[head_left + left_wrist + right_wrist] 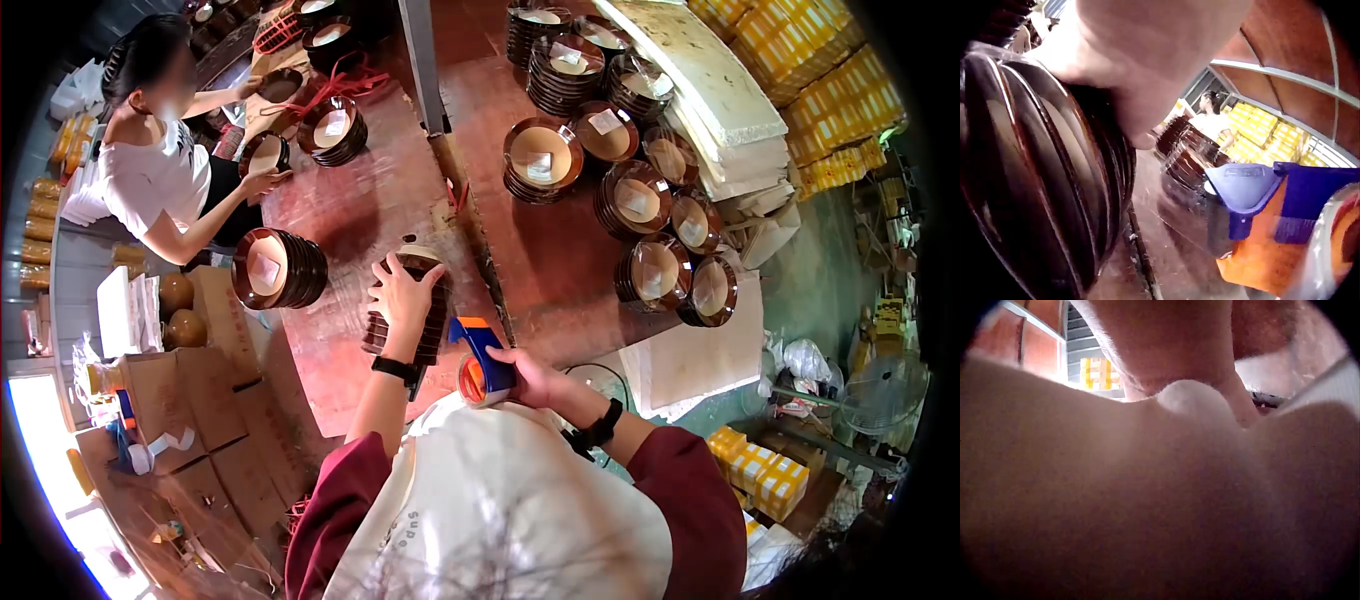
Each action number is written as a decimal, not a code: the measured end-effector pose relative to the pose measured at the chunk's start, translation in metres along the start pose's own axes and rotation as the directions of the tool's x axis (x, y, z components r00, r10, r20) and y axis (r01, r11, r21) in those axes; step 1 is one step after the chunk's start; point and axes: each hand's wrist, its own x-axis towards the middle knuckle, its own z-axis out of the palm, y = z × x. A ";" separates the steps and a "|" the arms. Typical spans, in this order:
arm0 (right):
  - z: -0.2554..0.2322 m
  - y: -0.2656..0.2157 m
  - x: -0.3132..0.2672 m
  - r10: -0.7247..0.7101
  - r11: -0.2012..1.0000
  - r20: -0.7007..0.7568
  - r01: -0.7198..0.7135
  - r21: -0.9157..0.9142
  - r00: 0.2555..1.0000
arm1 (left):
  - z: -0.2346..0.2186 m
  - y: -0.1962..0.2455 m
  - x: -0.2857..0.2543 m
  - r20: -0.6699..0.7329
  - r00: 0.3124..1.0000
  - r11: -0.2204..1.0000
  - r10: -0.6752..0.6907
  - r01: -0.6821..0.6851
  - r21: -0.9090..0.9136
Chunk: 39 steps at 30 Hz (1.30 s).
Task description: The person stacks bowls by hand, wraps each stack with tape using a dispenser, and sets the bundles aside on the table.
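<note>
My left hand (403, 305) grips a stack of dark brown glossy bowls (434, 328) that lies on its side on the reddish table (340, 385). Its fingers are spread over the top of the stack, and the bowls' stacked rims (1035, 169) show close up in the left wrist view. In front of my body, my right hand (530, 380) holds a blue and orange tape dispenser (488, 360), just right of the stack. A roll of tape (468, 382) sits in the dispenser. Skin fills most of the right wrist view, hiding the right fingers.
Several stacks of brown bowls (541, 160) stand on the right part of the table. Another stack (280, 268) is at the left. Across the table a person (150, 185) handles bowls. White foam boards (700, 75) lie at the right; cardboard boxes (190, 400) stand on the left.
</note>
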 end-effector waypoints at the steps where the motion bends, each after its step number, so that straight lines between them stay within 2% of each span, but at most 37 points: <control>1: 0.001 0.001 -0.001 -0.004 1.000 0.036 0.005 -0.015 0.999 | 0.005 -0.001 0.002 -0.020 0.999 0.999 0.032 -0.032 -0.003; 3: 0.005 0.005 -0.006 -0.006 0.999 0.108 0.010 -0.038 0.994 | 0.005 0.003 -0.001 0.003 1.000 0.999 -0.003 0.003 0.048; 4: 0.009 0.008 -0.008 -0.010 1.000 0.075 0.010 0.010 0.997 | 0.004 0.009 -0.004 0.013 1.000 0.997 -0.015 0.014 0.074; 5: 0.015 0.012 -0.009 -0.013 0.998 0.041 0.011 0.060 0.999 | 0.013 0.008 -0.004 -0.077 0.997 0.991 0.002 0.008 0.130; 6: 0.019 0.015 -0.008 -0.012 0.994 0.006 0.011 0.108 1.000 | 0.013 0.011 -0.005 -0.077 0.997 0.992 -0.025 0.034 0.121; 7: 0.015 0.021 -0.003 0.003 0.982 0.042 -0.011 0.187 0.999 | 0.013 0.014 -0.003 -0.074 0.996 0.992 -0.053 0.062 0.112; 8: 0.012 0.035 0.000 -0.074 0.980 0.108 0.052 0.190 0.991 | 0.013 0.017 -0.003 -0.069 0.994 0.990 -0.084 0.091 0.104; 10: 0.002 0.051 0.005 0.032 0.988 0.071 -0.042 0.146 0.997 | 0.011 0.020 0.002 -0.069 0.981 0.983 -0.181 0.183 0.033; 13: -0.008 0.054 -0.005 -0.003 0.993 0.093 -0.008 0.116 0.996 | 0.007 0.015 0.008 -0.003 0.979 0.979 -0.204 0.204 -0.005; 14: -0.011 0.059 -0.006 -0.054 0.992 0.108 0.041 0.115 0.993 | 0.015 0.008 0.012 -0.049 0.990 0.987 -0.130 0.134 0.085; 16: -0.016 0.068 -0.005 -0.158 0.984 0.141 0.143 0.111 0.977 | 0.019 0.008 0.019 -0.066 0.989 0.978 -0.132 0.141 0.155; 20: -0.030 0.108 -0.001 -0.045 0.977 0.065 0.030 0.209 0.997 | 0.014 0.014 0.014 -0.005 0.988 0.983 -0.156 0.156 0.093; 21: -0.035 0.119 -0.006 0.055 0.986 0.121 -0.073 0.149 0.991 | 0.016 0.015 0.014 -0.013 0.988 0.984 -0.152 0.153 0.093; 22: -0.039 0.128 -0.008 0.087 0.991 0.118 -0.098 0.094 0.989 | 0.019 0.016 0.013 -0.020 0.989 0.984 -0.148 0.150 0.092; 23: -0.045 0.131 -0.011 0.101 0.983 0.105 -0.115 0.145 0.989 | 0.022 0.015 0.013 -0.026 0.990 0.983 -0.140 0.142 0.120; 25: -0.022 0.114 -0.029 0.106 0.961 0.045 -0.114 0.251 0.993 | 0.020 0.017 0.013 0.004 0.991 0.984 -0.136 0.135 0.120; 28: -0.056 0.145 0.009 0.028 0.976 0.069 -0.042 0.212 0.997 | 0.015 0.023 0.011 0.041 0.989 0.984 -0.142 0.137 0.111; 29: -0.063 0.155 0.029 0.042 0.981 0.012 -0.043 0.191 0.999 | 0.016 0.023 0.011 0.037 0.989 0.983 -0.146 0.141 0.118; 30: -0.064 0.152 0.038 0.055 0.988 0.048 -0.061 0.140 0.997 | 0.018 0.021 0.009 0.036 0.988 0.981 -0.152 0.146 0.128; 32: -0.059 0.145 0.047 0.084 0.977 0.005 -0.083 0.199 0.996 | 0.023 0.019 0.007 0.030 0.988 0.980 -0.150 0.145 0.136; 33: -0.056 0.145 0.050 0.007 0.986 0.011 -0.009 0.169 1.000 | 0.024 0.023 0.006 0.024 0.988 0.979 -0.152 0.147 0.144; 37: -0.050 0.123 0.062 0.020 0.997 0.020 -0.022 0.073 1.000 | 0.021 0.029 0.001 0.023 0.988 0.976 -0.151 0.145 0.162; 38: -0.047 0.116 0.062 0.066 0.993 -0.016 -0.064 0.096 0.998 | 0.020 0.030 0.000 0.020 0.989 0.977 -0.146 0.141 0.162; 39: -0.040 0.104 0.061 0.118 0.991 0.020 -0.116 -0.071 0.993 | 0.020 0.030 0.000 0.004 0.989 0.977 -0.146 0.143 0.158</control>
